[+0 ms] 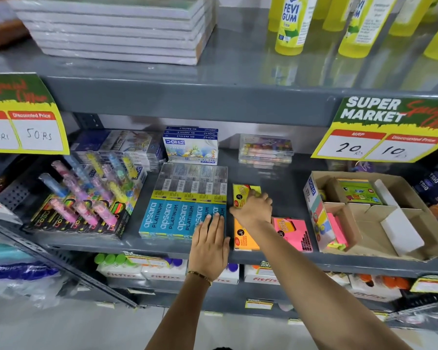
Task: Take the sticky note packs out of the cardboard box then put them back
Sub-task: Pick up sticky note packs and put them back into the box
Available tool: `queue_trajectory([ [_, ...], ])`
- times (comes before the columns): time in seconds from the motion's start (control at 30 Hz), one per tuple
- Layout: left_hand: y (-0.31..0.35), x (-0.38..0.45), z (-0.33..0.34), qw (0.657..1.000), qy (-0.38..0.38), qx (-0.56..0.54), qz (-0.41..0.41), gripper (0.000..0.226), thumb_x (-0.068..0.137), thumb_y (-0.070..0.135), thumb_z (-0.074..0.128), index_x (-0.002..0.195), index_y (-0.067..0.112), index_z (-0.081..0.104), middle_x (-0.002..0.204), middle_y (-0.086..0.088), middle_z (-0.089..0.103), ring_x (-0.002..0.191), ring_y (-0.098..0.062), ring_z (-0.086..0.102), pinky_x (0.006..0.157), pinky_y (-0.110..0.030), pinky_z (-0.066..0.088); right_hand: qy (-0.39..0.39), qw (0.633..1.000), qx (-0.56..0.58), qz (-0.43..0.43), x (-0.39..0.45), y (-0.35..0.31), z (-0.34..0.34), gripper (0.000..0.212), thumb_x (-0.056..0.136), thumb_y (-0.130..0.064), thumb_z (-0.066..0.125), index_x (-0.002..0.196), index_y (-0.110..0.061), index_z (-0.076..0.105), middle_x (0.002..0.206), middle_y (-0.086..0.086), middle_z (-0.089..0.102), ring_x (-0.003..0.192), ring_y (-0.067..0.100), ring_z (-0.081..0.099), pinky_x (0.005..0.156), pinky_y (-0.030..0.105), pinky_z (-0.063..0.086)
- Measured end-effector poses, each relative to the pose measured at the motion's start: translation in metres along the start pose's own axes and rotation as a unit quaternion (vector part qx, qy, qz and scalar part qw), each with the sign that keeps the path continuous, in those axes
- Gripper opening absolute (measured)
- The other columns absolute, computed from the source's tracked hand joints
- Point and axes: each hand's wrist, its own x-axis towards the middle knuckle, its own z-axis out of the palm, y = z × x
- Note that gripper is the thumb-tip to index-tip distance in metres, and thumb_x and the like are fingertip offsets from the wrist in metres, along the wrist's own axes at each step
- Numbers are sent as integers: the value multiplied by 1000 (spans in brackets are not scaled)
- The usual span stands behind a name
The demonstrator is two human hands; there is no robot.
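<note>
Two bare forearms reach up from the bottom of the frame to a grey metal shelf (162,245). At centre, the left hand (209,245) lies flat with fingers loose and spread, palm down on the near edge of a shrink-wrapped block of blue pencil boxes (185,210), gripping nothing; a thin gold bracelet (200,275) circles its wrist. Just to the right, the right hand (254,208) presses down on a yellow sticky note pack (242,195), fingertips curled over its far right corner. Three sticky note packs lie out on the shelf: the yellow one, an orange pack (244,238) partly hidden under the right wrist, and a pink pack (295,232) beside it. At right, an open cardboard box (379,223) with paper dividers keeps a green pack (357,192) in a far compartment and pink and yellow sheets in a near one. At left stands a display of pastel highlighters (86,195). Further back sit flat crayon boxes (190,145); upper right, yellow glue bottles (291,24) stand on the shelf above.
</note>
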Motion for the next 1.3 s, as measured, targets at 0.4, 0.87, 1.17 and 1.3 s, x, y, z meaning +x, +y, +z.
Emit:
queue_trajectory([
  [0.4,10,2,-2,999,43,-23,1,59,100,36,10,130,-2,45,132,-19,51,125,-32,39,111,-44,13,30,995,99,-2,-6,22,-20,60,66,-48,67,112,-10,59,117,18,57,112,35,46,96,40,40],
  [0.87,95,35,26,995,24,-21,96,45,92,26,29,114,-1,59,112,-18,62,109,-36,53,99,-52,36,172,963,185,93,-91,207,-117,79,65,-36,78,134,-11,47,131,25,50,124,40,41,103,48,39],
  [1.17,98,34,29,995,0,34,92,46,92,26,26,112,1,60,111,-18,62,106,-35,54,97,-52,39,235,936,245,95,-91,229,-135,72,56,-48,59,116,-9,60,105,16,67,99,36,57,87,47,49],
  [1.3,99,34,28,995,4,34,93,47,92,27,26,112,1,60,111,-18,63,107,-35,55,97,-53,40,258,942,196,83,-89,242,-140,74,54,-48,60,116,-7,60,108,18,66,102,36,56,90,46,47],
])
